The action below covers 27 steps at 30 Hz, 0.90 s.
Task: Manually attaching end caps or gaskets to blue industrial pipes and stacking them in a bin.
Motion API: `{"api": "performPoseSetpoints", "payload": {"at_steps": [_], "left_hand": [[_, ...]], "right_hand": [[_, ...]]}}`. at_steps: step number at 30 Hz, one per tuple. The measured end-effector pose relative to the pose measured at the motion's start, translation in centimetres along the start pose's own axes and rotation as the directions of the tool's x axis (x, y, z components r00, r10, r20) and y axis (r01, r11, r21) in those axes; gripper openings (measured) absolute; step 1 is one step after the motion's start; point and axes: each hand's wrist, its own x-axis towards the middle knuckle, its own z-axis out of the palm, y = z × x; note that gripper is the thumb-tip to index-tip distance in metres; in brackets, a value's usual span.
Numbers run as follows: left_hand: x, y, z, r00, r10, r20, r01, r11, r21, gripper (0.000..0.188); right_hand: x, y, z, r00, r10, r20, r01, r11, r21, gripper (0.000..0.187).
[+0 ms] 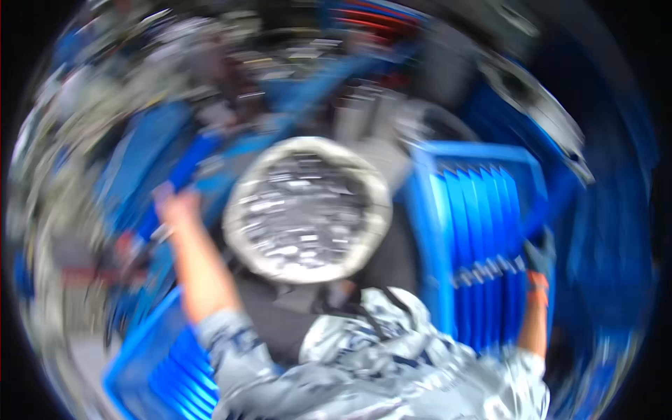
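Note:
My left hand is bare and closed round a long bright blue bar, which slants up and away to the right. My right hand, in a dark glove with an orange band at the wrist, grips the near end of another blue bar at the right side of a blue crate. Several blue panels stand in a row inside that crate. Between my arms is a round container with a pale rim, full of small shiny metal pieces. Motion blur hides the finger details.
A second blue crate with ribbed blue pieces sits at the lower left. Beyond the round container runs a blue beam. A pale grey curved machine part and dark blue surfaces lie to the far right.

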Motion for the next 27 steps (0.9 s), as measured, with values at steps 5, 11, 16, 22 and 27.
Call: {"api": "performPoseSetpoints", "payload": {"at_steps": [5,11,16,22,27], "left_hand": [[8.8,-3.7,-5.2,0.527,-0.645,0.554,0.675,-0.079,-0.734,0.094],[3.0,-1.0,0.9,0.583,-0.556,0.592,0.727,0.032,-0.686,0.094],[-3.6,5.2,-7.0,0.803,-0.539,0.256,0.504,0.385,-0.773,0.081],[-14.4,5.8,-8.4,0.843,-0.539,0.008,0.378,0.58,-0.721,0.058],[-25.2,3.9,-27.3,0.778,-0.505,-0.374,0.389,0.855,-0.344,0.039]], "right_hand": [[-11.4,8.9,-8.5,0.898,0.377,-0.229,-0.441,0.746,-0.5,0.09],[-24.6,12.4,-8.6,0.743,0.664,-0.082,-0.489,0.456,-0.744,0.095],[-29.9,17.7,-6.8,0.663,0.741,0.104,-0.352,0.431,-0.831,0.073],[-35.1,26.7,-14.3,0.5,0.838,-0.22,-0.418,0.011,-0.908,0.039],[-12.4,9.5,8.4,0.958,0.15,0.243,0.025,0.804,-0.595,0.041]]}}
